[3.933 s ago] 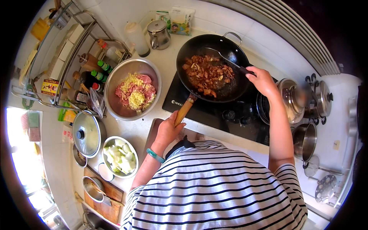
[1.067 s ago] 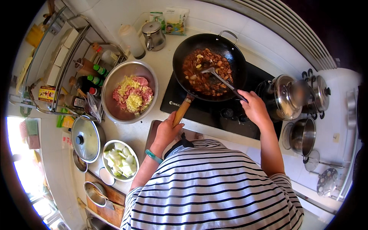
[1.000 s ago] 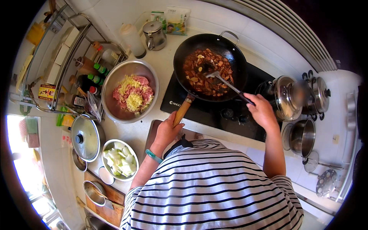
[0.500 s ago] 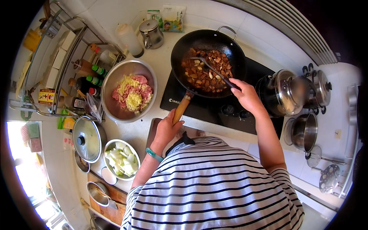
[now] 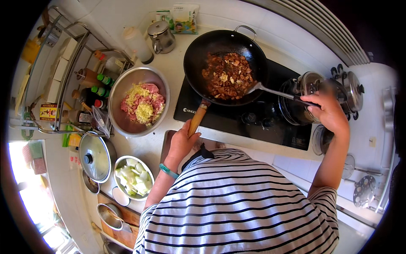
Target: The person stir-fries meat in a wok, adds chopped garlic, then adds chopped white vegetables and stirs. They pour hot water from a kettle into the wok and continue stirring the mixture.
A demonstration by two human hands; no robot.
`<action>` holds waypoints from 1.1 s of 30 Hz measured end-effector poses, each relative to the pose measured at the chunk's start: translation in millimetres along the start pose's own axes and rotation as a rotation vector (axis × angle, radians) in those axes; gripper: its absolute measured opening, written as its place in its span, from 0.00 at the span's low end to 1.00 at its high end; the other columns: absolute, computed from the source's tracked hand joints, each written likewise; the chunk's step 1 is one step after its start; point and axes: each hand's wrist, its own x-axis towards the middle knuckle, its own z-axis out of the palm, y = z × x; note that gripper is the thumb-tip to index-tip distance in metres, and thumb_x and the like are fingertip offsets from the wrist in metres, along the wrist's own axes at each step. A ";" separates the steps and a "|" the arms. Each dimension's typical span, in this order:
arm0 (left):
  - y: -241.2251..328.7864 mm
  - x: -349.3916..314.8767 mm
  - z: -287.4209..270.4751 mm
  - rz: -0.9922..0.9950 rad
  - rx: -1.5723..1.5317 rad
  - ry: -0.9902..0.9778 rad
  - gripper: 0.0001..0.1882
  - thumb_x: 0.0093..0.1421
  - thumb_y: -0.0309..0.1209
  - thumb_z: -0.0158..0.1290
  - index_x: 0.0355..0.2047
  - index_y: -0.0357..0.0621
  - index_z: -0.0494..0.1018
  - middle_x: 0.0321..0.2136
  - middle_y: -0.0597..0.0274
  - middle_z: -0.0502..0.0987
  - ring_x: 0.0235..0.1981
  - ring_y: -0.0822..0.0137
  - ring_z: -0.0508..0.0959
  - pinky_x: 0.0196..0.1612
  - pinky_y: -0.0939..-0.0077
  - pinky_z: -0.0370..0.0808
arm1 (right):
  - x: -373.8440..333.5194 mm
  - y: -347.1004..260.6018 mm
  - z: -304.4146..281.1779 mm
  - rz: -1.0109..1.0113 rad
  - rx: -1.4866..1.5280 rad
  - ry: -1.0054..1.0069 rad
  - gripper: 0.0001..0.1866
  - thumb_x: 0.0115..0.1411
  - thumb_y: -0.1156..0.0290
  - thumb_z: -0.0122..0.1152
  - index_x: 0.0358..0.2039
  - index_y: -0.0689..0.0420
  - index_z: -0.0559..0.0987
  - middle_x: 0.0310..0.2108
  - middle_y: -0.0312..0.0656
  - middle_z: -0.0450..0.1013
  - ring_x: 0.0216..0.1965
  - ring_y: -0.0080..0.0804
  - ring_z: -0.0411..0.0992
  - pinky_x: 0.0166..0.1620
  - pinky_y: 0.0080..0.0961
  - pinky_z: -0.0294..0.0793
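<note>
As seen from here, the black cooktop point(image 5: 230, 116) bears a pale round emblem followed by Latin capitals at its front left edge. The upright white packet point(image 5: 185, 19) shows dark printed characters on its right side. The yellow-and-red box point(image 5: 48, 111) carries rows of printed characters; small print on the dark bottle label point(image 5: 85, 117) is too fine to read.

A fisheye view looks steeply down from head height, close above the striped shirt point(image 5: 241, 199) at five o'clock. It spans the wok point(image 5: 249, 53) toward one and rack point(image 5: 70, 72) toward ten.
</note>
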 end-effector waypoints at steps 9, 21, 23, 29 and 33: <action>4.6 0.1 -3.9 -0.041 -0.007 -0.032 0.35 0.56 0.39 0.60 0.60 0.40 0.62 0.32 0.39 0.78 0.34 0.44 0.79 0.38 0.61 0.76 | 34.0 -17.7 61.1 0.035 -0.060 -0.070 0.15 0.58 0.71 0.59 0.47 0.50 0.78 0.37 0.48 0.74 0.39 0.50 0.73 0.43 0.38 0.72; 3.3 -0.6 -3.3 -0.045 -0.015 -0.026 0.35 0.56 0.40 0.60 0.60 0.39 0.62 0.32 0.39 0.79 0.34 0.44 0.80 0.38 0.62 0.76 | 34.3 -46.1 -1.9 0.100 -0.007 -0.243 0.12 0.58 0.72 0.60 0.43 0.57 0.80 0.30 0.50 0.77 0.31 0.47 0.75 0.37 0.33 0.72; 5.6 -0.1 -4.2 -0.040 -0.018 -0.033 0.35 0.56 0.40 0.60 0.60 0.39 0.62 0.32 0.39 0.79 0.34 0.44 0.80 0.38 0.62 0.76 | 36.6 -44.8 14.8 0.008 -0.005 -0.215 0.12 0.58 0.71 0.60 0.43 0.56 0.80 0.29 0.50 0.77 0.31 0.48 0.75 0.37 0.34 0.73; 4.1 1.6 -3.0 0.004 0.017 -0.013 0.35 0.56 0.39 0.60 0.61 0.40 0.62 0.33 0.39 0.79 0.34 0.44 0.80 0.39 0.62 0.76 | 65.9 -41.8 91.0 -0.162 -0.054 0.109 0.12 0.59 0.71 0.58 0.44 0.54 0.79 0.33 0.49 0.72 0.35 0.52 0.73 0.40 0.41 0.73; 6.7 0.3 -4.8 -0.076 0.015 -0.037 0.35 0.56 0.39 0.60 0.61 0.40 0.62 0.33 0.40 0.79 0.35 0.46 0.80 0.39 0.63 0.76 | 59.8 -59.5 61.7 -0.156 -0.135 0.080 0.13 0.57 0.74 0.59 0.44 0.54 0.79 0.31 0.48 0.70 0.34 0.50 0.72 0.38 0.41 0.72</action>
